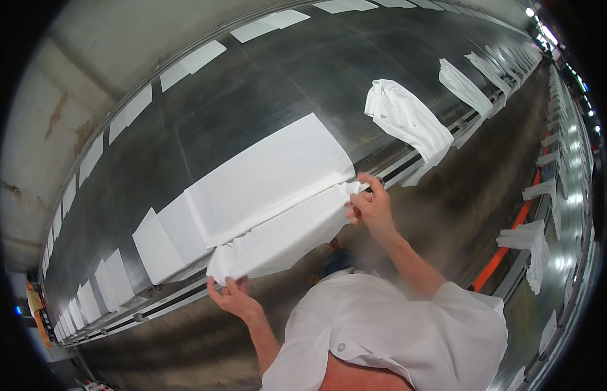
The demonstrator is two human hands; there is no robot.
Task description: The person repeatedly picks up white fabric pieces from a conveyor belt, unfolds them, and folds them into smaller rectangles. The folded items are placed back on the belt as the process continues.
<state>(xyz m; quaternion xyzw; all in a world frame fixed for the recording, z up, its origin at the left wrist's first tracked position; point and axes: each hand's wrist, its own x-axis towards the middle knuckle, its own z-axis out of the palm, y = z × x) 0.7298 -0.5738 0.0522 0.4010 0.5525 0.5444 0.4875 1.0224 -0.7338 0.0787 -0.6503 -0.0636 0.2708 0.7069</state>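
Note:
A white cloth lies flat on the long dark metal table, its near part hanging over the front edge toward me. At the hanging part's lower left corner, my left hand is closed, fingers pinching the fabric. Up at its right end, my right hand grips the bunched corner between thumb and fingers, slightly blurred. The stretch of cloth between my hands hangs loose with small wrinkles. On the left, a flat, folded-looking white piece adjoins the cloth.
To the right, a crumpled white cloth droops over the table edge, with several more beyond. Flat white pieces line the far side. A metal rail runs along the front edge. Behind me on the right, another table carries draped white cloths.

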